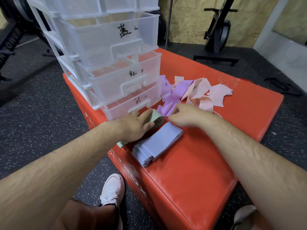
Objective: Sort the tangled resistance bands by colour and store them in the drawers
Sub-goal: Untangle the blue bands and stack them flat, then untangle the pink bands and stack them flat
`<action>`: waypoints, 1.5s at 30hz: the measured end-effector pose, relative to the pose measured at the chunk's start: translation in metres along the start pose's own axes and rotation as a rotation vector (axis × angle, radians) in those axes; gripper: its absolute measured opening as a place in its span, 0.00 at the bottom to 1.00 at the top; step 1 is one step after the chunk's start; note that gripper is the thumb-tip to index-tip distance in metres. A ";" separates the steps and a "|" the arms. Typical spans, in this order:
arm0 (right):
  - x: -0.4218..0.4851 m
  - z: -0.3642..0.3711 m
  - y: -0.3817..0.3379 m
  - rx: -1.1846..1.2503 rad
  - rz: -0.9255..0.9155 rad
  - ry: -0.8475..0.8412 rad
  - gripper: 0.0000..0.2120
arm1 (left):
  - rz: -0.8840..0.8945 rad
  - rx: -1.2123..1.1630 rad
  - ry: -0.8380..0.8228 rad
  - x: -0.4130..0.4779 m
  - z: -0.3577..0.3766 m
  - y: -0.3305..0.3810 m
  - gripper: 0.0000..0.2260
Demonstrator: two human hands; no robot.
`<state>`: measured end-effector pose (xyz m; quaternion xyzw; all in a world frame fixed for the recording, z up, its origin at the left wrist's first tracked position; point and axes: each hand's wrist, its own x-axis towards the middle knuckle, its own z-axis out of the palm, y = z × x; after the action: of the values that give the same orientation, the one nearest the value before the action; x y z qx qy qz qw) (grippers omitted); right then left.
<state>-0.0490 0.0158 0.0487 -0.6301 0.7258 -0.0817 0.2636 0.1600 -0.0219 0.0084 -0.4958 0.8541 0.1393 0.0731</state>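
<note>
A: Left hand (136, 125) grip?
B: Wrapped round a pale green rolled fabric band (157, 119), just before the lowest clear plastic drawer (119, 110).
A: Right hand (184, 116)?
B: Curled at lilac fabric bands (172, 97); hold impossible to tell. Periwinkle folded band stack (156, 145) just below, on red padded box (199, 163).

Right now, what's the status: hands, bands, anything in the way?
Left hand grips green band; right hand pinches purple band. Blue stack folded, pink bands loose beside drawers. Only the hands before the bottom drawer.
</note>
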 end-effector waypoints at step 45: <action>-0.017 0.026 0.029 -0.008 -0.253 0.358 0.18 | 0.187 0.118 0.316 0.002 -0.018 0.042 0.29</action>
<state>-0.0608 0.0429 0.0181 -0.6927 0.6764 -0.2220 0.1155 0.1227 -0.0094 0.0314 -0.4248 0.9040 0.0157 -0.0465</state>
